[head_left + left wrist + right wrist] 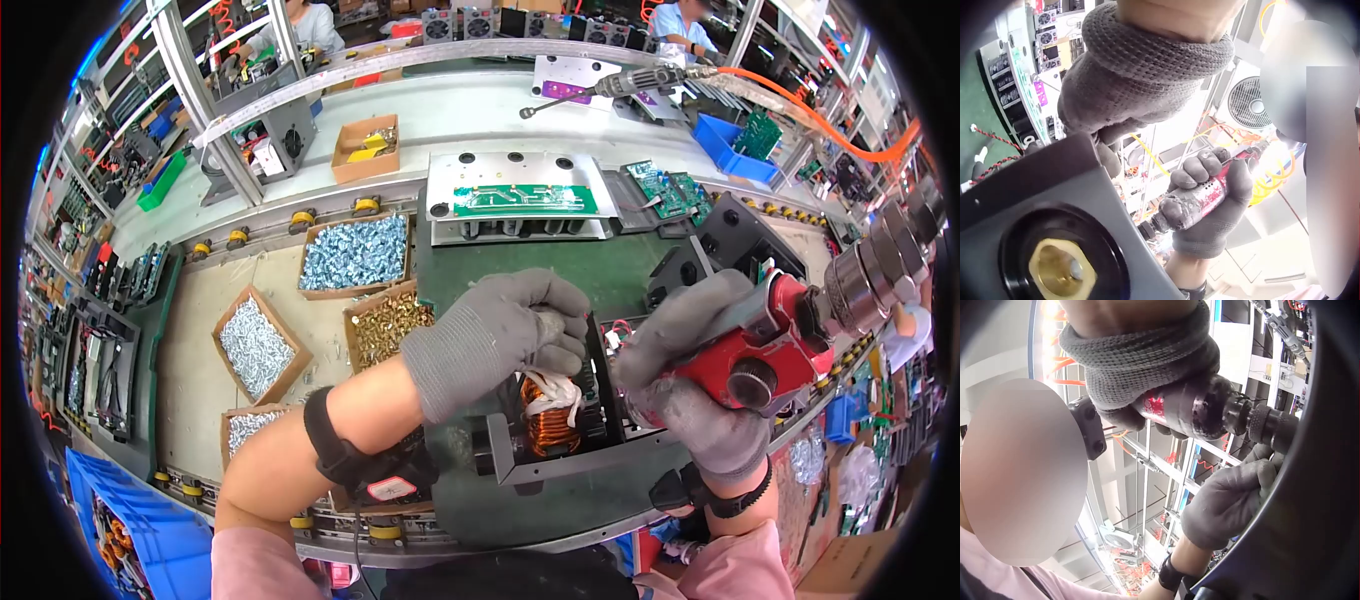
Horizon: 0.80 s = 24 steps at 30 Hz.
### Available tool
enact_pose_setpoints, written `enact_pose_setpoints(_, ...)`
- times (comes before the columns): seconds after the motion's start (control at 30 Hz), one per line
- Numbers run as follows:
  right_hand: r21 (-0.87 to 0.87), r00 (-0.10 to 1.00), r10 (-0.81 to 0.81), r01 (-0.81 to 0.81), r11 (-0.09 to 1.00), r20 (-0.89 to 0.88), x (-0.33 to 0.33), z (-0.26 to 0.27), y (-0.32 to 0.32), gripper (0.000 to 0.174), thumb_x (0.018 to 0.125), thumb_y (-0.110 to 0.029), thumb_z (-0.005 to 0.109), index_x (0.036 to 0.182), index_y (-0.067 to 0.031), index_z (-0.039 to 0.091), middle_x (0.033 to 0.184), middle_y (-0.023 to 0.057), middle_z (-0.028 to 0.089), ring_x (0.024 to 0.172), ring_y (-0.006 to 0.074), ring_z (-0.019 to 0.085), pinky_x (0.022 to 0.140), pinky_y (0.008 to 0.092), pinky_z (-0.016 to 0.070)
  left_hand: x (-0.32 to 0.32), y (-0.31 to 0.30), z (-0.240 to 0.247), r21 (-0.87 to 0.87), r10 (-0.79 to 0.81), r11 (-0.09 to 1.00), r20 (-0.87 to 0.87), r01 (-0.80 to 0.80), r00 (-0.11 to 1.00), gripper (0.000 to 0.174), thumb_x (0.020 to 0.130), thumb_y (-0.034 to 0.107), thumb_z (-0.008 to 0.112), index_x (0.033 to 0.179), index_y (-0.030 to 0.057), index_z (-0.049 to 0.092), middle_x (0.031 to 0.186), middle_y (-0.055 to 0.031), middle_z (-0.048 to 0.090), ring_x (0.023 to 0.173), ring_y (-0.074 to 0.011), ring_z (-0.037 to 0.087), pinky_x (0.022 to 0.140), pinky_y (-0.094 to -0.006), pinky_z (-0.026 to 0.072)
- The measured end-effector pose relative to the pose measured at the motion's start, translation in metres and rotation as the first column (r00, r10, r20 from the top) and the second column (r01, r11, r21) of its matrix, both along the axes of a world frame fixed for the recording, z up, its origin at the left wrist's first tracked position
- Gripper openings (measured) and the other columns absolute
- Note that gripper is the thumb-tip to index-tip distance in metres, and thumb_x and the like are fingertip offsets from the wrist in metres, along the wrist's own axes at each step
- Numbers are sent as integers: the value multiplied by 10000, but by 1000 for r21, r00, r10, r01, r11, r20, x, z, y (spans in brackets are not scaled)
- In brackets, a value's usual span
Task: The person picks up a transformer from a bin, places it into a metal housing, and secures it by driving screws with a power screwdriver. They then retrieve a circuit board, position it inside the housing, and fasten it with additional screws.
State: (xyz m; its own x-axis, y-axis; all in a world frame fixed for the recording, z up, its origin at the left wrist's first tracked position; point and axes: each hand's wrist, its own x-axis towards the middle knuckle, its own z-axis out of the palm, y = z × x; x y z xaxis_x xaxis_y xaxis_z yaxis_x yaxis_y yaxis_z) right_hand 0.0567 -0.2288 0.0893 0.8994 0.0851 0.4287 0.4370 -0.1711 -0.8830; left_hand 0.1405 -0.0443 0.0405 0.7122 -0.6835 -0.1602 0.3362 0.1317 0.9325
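Note:
My right hand, in a grey knit glove, grips a red power screwdriver. In the right wrist view, the screwdriver's knurled chuck overlaps a dark panel. My left hand, also gloved, is over a black metal case, its fingers bent by the upper edge. I cannot tell what those fingertips hold. Within the case is a copper-wound coil with white ties. The left wrist view shows a brass hex fitting in a round black mount on the case, with my left fingertips by the corner.
Left of the case stand boxes of blue-silver screws, silver screws and brass parts. Behind it are a heatsink unit with a green circuit board and more boards. Another driver hangs above. A blue bin stands lower left.

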Motion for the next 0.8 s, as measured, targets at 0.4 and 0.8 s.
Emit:
enact_pose_setpoints(0.4, 344, 863, -17, -183, 921, 505, -6, 25, -36, 371, 753, -121, 724, 1032, -48, 491, 855, 102, 572, 761, 218, 611, 594, 316, 544, 2, -35, 19, 140, -19, 990, -44, 25, 999, 247, 987, 184, 505, 1147, 1, 548, 913, -78, 647, 647, -94, 632, 522, -206, 523)
enact_pose_setpoints(0.8, 288, 796, 55, -281, 916, 603, -3, 18, -10, 430, 823, -203, 728, 1102, -62, 434, 898, 117, 524, 793, 270, 592, 557, 361, 588, -13, -39, 27, 104, 60, 993, -14, -58, 998, 294, 984, 199, 496, 1169, -29, 498, 869, -99, 610, 592, -150, 636, 455, -241, 496)
